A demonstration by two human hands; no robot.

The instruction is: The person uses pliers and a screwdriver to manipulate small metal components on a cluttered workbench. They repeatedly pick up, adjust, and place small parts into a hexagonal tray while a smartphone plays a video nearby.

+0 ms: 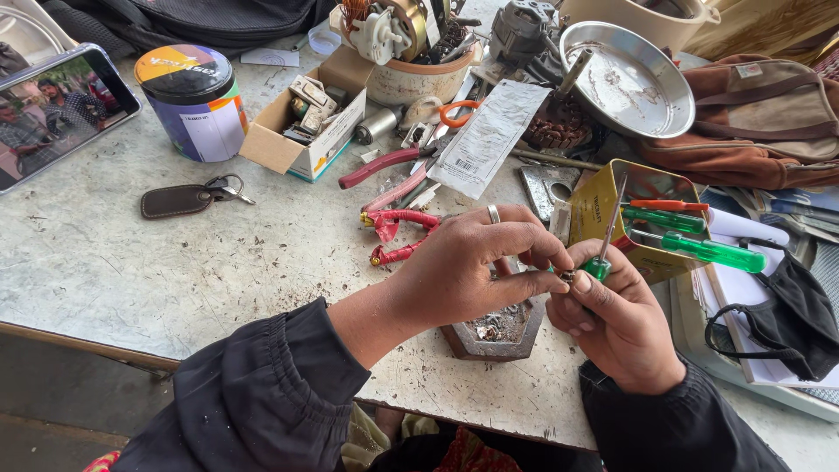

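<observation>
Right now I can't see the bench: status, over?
Left hand pinching a small part. Right hand gripping green screwdriver at it. Metal dish directly beneath; nothing blocking.

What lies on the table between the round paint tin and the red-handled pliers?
In the head view, an open cardboard box of small parts lies between the paint tin and the red-handled pliers, on the worn table.
</observation>
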